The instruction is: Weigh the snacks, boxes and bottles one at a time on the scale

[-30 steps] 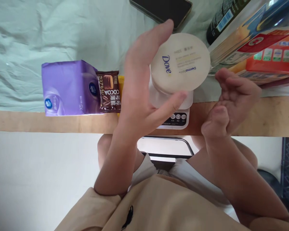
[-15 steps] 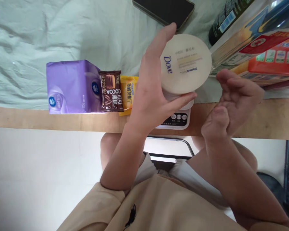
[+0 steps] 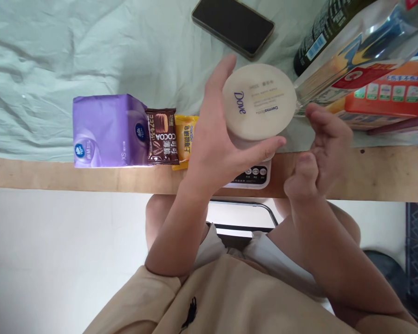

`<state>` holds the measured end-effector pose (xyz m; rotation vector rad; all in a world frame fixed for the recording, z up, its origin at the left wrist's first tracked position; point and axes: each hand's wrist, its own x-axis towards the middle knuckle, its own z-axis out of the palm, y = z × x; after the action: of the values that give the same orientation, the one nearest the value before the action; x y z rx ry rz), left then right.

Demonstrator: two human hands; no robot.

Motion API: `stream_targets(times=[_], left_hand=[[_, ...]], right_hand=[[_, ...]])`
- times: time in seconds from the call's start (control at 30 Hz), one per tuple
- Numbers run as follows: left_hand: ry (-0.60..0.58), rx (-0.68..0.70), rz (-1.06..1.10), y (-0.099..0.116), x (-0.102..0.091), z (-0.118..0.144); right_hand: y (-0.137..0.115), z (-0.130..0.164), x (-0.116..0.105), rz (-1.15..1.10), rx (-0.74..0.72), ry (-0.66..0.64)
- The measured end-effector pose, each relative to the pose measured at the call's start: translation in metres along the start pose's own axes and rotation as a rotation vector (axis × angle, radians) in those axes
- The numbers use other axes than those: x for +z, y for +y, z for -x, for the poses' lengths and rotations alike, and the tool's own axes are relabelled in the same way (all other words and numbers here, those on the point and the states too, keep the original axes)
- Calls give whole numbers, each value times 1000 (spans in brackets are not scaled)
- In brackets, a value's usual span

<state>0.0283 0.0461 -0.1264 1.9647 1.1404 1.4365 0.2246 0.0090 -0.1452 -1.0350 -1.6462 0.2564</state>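
A round white Dove jar [image 3: 259, 102], its lid facing up, stands over a white kitchen scale [image 3: 252, 178]; only the scale's front with its buttons shows. My left hand [image 3: 218, 134] is around the jar's left side, thumb along the front and fingers at the back left. Its fingers are spread, and a small gap shows between the upper fingertip and the lid. Right of the jar, my right hand [image 3: 318, 153] is empty, palm turned up, with fingers loosely bent and apart. Partly behind my left hand lies a yellow snack packet [image 3: 185, 139].
A brown cocoa biscuit packet [image 3: 162, 137] and a purple tissue pack [image 3: 102, 132] stand to the left. Behind the jar lies a black phone [image 3: 233, 25]. A dark bottle [image 3: 323, 32], a clear bottle [image 3: 355, 55] and an orange box [image 3: 386, 90] crowd the right. The wooden table edge [image 3: 38, 176] runs in front.
My left fingers have opened wider, and the upper fingertip has drawn left from the lid. My right hand has shifted left and its fingers have bent more. The view has shifted slightly.
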Motion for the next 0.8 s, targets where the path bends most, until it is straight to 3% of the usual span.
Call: stream_targets(times=[0.2,0.33,0.43,0.53,0.6,0.7,0.8], left_hand=[[-52,-108,-20,3,-5,5],[17,-203,-1,9,-5,8],[114,-165,31,25,-19,5],[152,-12,33,48,-58,1],[117,-9,-6,65,-94,3],[63,-102,-94,81,-147,21],[162,-294,-168,76,-183,60]], right_hand=[[-23,-17,13,291,151,-114],[-31,-21,21,247,186,-121],[-50,-26,25,136,167,-46],[-84,-31,30,-24,99,-52],[-109,-32,36,-130,57,-131],[-141,-26,51,-236,77,-284],[-164,-9,73,-289,107,-392]])
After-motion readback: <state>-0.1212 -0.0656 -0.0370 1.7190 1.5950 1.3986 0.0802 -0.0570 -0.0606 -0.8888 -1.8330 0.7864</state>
